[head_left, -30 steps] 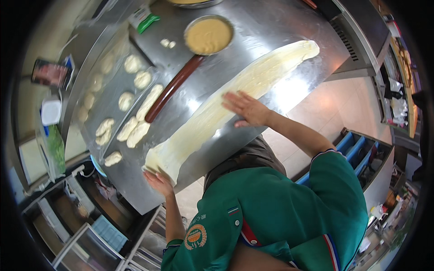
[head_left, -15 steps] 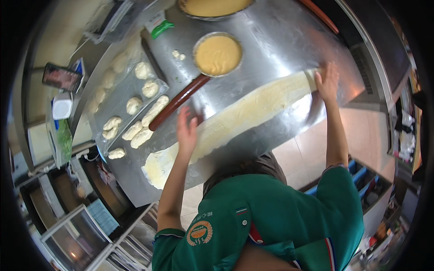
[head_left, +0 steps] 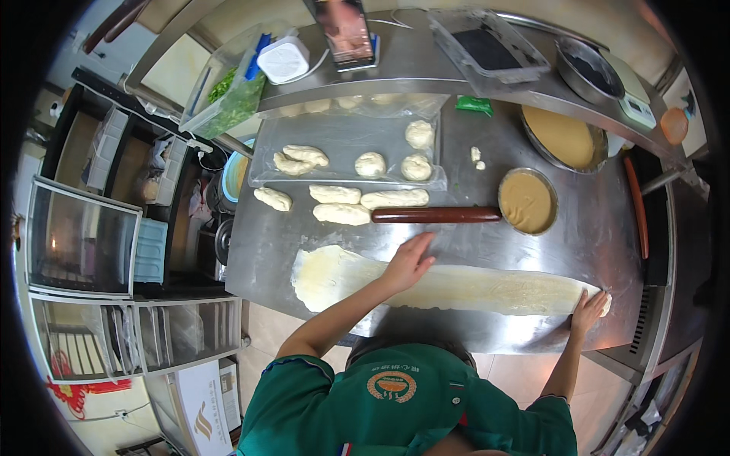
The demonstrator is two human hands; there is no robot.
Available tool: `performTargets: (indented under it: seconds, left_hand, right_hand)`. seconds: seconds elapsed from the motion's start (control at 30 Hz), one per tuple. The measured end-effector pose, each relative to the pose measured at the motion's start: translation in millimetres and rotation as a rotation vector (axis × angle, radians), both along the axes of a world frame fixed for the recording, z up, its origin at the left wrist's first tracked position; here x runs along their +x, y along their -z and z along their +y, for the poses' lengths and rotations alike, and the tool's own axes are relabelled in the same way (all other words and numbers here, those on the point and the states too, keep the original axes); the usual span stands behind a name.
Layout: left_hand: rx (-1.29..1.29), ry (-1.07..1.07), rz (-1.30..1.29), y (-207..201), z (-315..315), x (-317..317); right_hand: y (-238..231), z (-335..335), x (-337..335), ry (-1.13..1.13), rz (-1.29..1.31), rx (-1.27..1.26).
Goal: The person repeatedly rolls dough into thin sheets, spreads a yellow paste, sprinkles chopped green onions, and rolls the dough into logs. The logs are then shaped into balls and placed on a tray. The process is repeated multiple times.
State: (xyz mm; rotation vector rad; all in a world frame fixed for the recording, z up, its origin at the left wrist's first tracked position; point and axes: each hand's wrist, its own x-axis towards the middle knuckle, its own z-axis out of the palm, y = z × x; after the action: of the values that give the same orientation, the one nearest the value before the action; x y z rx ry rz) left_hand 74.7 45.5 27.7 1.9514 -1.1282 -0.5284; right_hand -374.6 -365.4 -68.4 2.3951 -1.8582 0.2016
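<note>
A long, thin, pale dough sheet (head_left: 487, 292) lies from left to right along the near part of the metal table (head_left: 449, 338). At its right end is my right hand (head_left: 588, 310), fingers bent and closed on the dough, with a small lump of it showing beside them. My left hand (head_left: 411, 262) hovers around the sheet's middle, holding nothing, thumb apart from the stretched fingers. Just beyond it lies a dark brown rolling pin (head_left: 437, 215). Its right end reaches a round bowl of tan paste (head_left: 528, 201).
Several dough pieces (head_left: 342, 214) lie left of the pin. More sit on an oiled tray (head_left: 262, 163) partly covered by plastic. A larger bowl of paste (head_left: 561, 135) stands at the back right, under a shelf (head_left: 395, 53) bearing a phone (head_left: 346, 34), tubs and a scale (head_left: 637, 110).
The view has turned, bringing the table level and the back shelf into sight. My right hand has gone from lying stretched at the sheet's end to bent on it. My left hand stays empty.
</note>
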Motion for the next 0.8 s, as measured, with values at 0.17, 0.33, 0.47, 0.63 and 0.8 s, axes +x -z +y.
performTargets:
  seconds: [0.17, 0.33, 0.47, 0.63, 0.8]
  left_hand:
    - [-0.32, -0.578, -0.174, -41.9, 76.9, 107.1]
    - [-0.835, -1.02, -0.472, -160.0, 193.3, 321.4]
    - [-0.676, -1.064, -0.275, -236.9, 234.1, 453.2]
    - [-0.736, -0.969, 0.221, -242.1, 232.4, 461.8]
    - [-1.201, -0.862, 0.404, -222.0, 227.3, 411.5]
  right_hand:
    - [-49.4, 52.9, 78.8, -0.293, -0.272, -0.254]
    - [-152.7, 189.6, 287.4, -0.943, -0.568, -0.004]
    - [-288.4, 296.0, 481.4, -1.327, -0.717, -0.008]
    - [-407.2, 407.1, 711.8, -1.737, -1.001, -0.03]
    - [-415.1, 469.1, 849.5, -1.457, -0.155, 0.311]
